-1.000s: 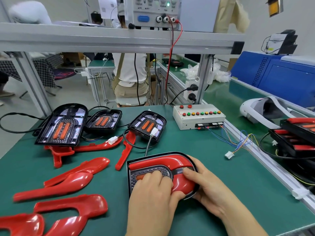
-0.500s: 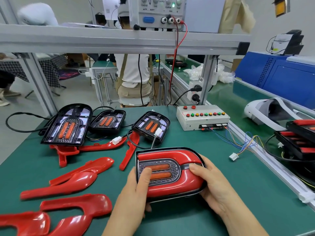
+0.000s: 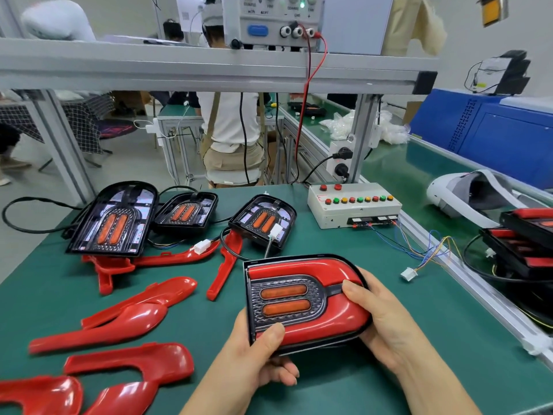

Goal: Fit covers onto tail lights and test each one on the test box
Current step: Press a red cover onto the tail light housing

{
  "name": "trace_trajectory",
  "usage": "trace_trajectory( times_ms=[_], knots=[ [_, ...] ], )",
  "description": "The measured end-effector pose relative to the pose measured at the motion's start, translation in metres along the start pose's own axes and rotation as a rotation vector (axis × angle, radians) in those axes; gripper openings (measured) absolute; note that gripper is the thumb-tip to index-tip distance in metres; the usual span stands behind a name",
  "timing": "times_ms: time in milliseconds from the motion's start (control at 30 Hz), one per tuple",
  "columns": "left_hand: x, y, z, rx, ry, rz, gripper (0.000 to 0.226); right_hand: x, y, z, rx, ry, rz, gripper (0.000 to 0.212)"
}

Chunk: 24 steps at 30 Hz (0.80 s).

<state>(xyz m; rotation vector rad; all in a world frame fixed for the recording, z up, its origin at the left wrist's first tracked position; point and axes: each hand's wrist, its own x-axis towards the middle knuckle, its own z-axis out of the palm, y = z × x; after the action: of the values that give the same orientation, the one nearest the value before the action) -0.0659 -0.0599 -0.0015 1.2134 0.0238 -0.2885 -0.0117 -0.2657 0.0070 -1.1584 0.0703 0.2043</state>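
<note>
I hold a tail light (image 3: 302,301) with a glossy red cover seated in its black housing, tilted up off the green mat. My left hand (image 3: 257,351) grips its lower left corner, thumb on the face. My right hand (image 3: 377,313) clasps the rounded right end. Three uncovered black tail lights (image 3: 112,220) (image 3: 185,212) (image 3: 263,221) lie at the back, wires trailing. Loose red covers (image 3: 98,327) (image 3: 134,362) lie at the left. The white test box (image 3: 353,209) with coloured buttons stands at the back right, its white plug (image 3: 408,274) loose on the mat.
A power supply (image 3: 278,22) sits on the grey shelf above, red lead hanging down. Finished lights (image 3: 520,241) are stacked at the right past the aluminium rail. A white headset (image 3: 466,196) lies on the conveyor. A person stands behind the bench.
My left hand came off the light's face, where it pressed the cover, and slid to the lower left corner. Both hands have lifted and tilted the light toward me.
</note>
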Motion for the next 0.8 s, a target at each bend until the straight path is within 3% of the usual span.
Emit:
trace_trajectory(
  times_ms=[133,267,600,800],
  knots=[
    [0.0012,-0.0024,-0.0004,-0.054,0.029,0.043,0.048,-0.0002,0.0002,-0.0017,0.052,-0.043,0.012,0.055],
    [0.0011,-0.0040,0.0001,-0.064,0.057,0.097,0.051,-0.0043,-0.0011,-0.0065,0.006,-0.199,0.128,0.047],
    [0.0028,-0.0080,-0.0041,-0.022,0.018,0.061,0.064,-0.0033,-0.0003,-0.0019,-0.067,-0.114,0.042,0.067],
    [0.0040,-0.0097,-0.0038,0.063,0.057,0.107,0.052,-0.0014,0.0009,-0.0017,-0.034,-0.099,0.041,0.068]
  ],
)
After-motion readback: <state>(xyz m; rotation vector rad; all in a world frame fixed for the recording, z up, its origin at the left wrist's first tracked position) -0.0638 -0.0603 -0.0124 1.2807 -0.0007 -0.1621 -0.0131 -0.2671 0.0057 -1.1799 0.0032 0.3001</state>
